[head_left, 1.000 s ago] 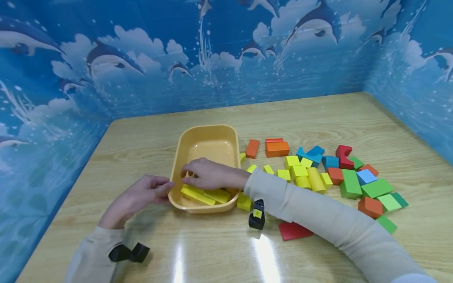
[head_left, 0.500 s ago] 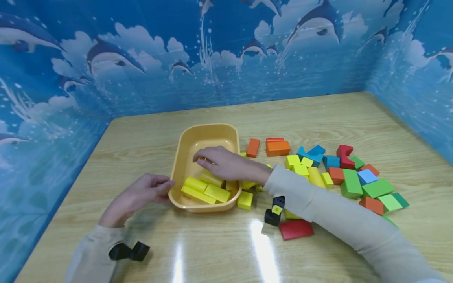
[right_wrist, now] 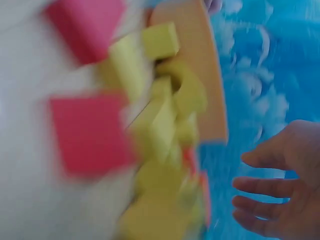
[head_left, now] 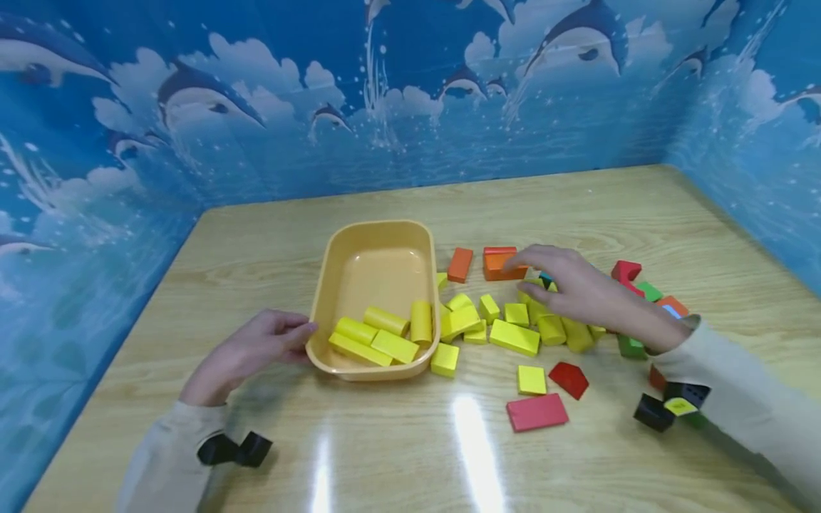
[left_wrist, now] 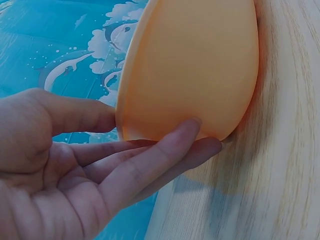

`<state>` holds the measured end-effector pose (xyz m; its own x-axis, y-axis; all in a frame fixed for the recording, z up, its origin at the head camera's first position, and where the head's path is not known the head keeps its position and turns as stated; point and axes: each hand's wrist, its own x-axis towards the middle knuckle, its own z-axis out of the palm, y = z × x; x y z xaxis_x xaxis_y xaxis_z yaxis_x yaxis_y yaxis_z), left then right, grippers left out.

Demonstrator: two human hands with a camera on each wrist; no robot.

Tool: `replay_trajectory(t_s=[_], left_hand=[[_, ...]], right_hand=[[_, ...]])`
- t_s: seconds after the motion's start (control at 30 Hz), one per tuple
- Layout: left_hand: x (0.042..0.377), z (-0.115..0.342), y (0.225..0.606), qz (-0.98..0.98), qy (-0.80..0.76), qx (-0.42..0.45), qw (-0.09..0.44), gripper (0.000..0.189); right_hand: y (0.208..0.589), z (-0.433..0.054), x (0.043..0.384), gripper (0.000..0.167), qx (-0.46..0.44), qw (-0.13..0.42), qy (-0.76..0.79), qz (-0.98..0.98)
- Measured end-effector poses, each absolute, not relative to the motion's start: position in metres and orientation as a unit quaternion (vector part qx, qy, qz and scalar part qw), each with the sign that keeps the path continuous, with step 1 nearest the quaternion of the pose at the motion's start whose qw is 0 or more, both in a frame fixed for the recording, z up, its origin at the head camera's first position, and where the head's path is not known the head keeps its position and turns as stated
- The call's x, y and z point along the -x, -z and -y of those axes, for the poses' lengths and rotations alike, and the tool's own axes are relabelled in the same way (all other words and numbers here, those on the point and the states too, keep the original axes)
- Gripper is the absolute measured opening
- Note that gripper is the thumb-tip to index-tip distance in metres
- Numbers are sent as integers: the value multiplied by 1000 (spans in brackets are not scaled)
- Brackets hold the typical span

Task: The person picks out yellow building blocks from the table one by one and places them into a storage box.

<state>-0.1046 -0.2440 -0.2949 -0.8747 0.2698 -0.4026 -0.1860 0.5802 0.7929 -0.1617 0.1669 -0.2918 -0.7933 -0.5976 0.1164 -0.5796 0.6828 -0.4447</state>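
My left hand (head_left: 259, 349) holds the near left side of a yellow-orange plastic basin (head_left: 329, 278). In the left wrist view, the thumb meets the rim and the fingers (left_wrist: 160, 160) lie along the outer wall. Inside the basin, at its near end, lie several yellow blocks (head_left: 385, 320), some cylindrical. My right hand (head_left: 571, 285) hovers over the block pile with loosely bent, parted fingers and nothing between them. Beneath and beside it are yellow cylinders (head_left: 550, 330), a yellow bar (head_left: 514, 337) and an orange block (head_left: 497, 266). It hides part of the pile.
Yellow blocks (head_left: 460, 320) crowd the basin's right side. Nearer me lie a yellow square (head_left: 531, 380), a red block (head_left: 569, 380) and a flat red rectangle (head_left: 537, 412). Red, green and blue blocks (head_left: 649, 291) spread right, partly under my forearm. A dolphin-print curtain (head_left: 410, 107) borders the table.
My right hand has left the basin and moved right over the block pile, uncovering the yellow blocks inside and beside the basin. My left hand stays at the basin's rim.
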Motion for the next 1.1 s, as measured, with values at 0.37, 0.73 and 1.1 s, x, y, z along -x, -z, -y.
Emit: replay_trajectory(t_s=[0.37,0.73,1.1], left_hand=[[104,247,294,-850,-460,-11,256,42],[105,247,293,-847,-465,-12,258,43],[106,245,293,-845,-466,-15,262,43]], right_hand=[[319,-232,150,31,311,7,197,-930],[321,-249,137,43,289,45,223,-930],[321,-242,138,56,334,25,221,-916]])
